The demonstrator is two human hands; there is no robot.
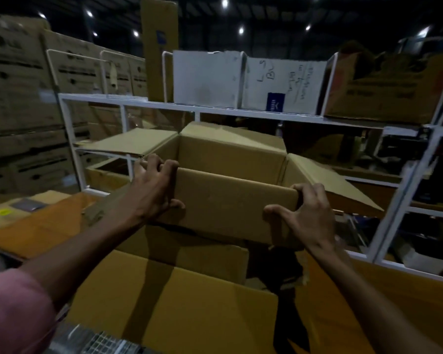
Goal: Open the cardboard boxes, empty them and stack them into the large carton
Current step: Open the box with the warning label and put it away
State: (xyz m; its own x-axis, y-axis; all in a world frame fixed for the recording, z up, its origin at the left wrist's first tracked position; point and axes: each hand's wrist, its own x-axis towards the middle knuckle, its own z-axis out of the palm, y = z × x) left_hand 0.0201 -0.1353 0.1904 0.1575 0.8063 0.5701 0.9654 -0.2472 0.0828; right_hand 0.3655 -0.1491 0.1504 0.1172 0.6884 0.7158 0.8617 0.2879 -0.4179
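Observation:
I hold an open brown cardboard box in the air in front of me, its flaps spread out to the left, right and far side. My left hand grips its near left corner, fingers curled over the rim. My right hand grips the near right corner, thumb on the front wall. What I can see of the box's inside looks bare. Below it stands the large carton, open, with its flaps out and another brown box inside.
A white metal rack stands just behind, carrying white cartons and a brown carton. Stacks of printed cartons fill the left. A flat orange-brown cardboard surface lies at left.

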